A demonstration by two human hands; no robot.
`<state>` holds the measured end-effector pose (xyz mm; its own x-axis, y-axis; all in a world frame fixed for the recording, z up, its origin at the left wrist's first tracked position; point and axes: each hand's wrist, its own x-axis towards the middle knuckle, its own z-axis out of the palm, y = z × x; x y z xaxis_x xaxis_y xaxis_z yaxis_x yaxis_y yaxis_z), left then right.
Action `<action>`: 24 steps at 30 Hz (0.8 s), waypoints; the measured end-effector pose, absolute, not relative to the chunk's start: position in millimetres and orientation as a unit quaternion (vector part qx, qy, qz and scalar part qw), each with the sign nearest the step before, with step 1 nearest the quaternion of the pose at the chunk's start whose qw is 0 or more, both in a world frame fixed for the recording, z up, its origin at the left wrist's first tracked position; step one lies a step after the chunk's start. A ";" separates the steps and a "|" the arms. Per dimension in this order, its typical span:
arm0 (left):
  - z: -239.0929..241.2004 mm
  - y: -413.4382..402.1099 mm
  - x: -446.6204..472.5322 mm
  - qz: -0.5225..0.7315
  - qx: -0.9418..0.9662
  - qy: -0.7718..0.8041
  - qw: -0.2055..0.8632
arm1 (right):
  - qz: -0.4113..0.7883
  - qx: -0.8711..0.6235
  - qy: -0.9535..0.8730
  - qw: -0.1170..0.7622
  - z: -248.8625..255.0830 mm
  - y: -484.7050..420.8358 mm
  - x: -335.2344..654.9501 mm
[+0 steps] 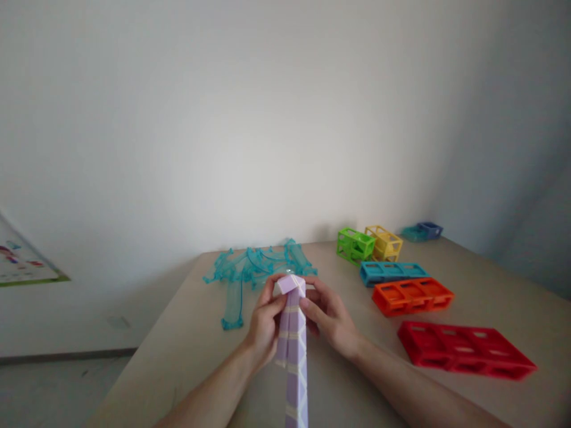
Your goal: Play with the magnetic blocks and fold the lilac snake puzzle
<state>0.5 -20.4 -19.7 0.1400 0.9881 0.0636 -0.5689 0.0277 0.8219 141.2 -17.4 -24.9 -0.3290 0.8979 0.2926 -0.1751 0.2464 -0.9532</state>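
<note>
Head view: left hand (264, 326) and right hand (329, 318) both grip the top of a tall purple tower (294, 351), fingers closed around its upper end from either side. Tower rises upright from the near edge of the table (187, 345). Beyond the hands, a pile of clear blue track pieces (250, 267). Right of the hands: green block (354, 244), yellow block (383, 241), blue frame (391, 272), orange frame (413, 295), red frame (464, 349).

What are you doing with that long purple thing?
A person grips the far end of a long lilac stick with the left hand and the right hand, above a tan table. Clear blue track pieces lie just behind it. Coloured block frames sit untouched to the right.
</note>
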 end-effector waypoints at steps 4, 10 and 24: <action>-20.3 -19.8 -3.0 0.588 0.435 0.305 0.610 | 0.523 -0.300 -0.617 0.506 -21.6 -18.1 140.7; -25.6 -19.7 -4.9 0.617 0.479 0.331 0.530 | 0.529 -0.315 -0.616 0.491 -18.2 -19.0 138.7; -23.3 -25.4 -0.8 0.419 0.524 0.354 0.652 | 0.516 -0.388 -0.523 0.556 -18.1 -5.6 140.5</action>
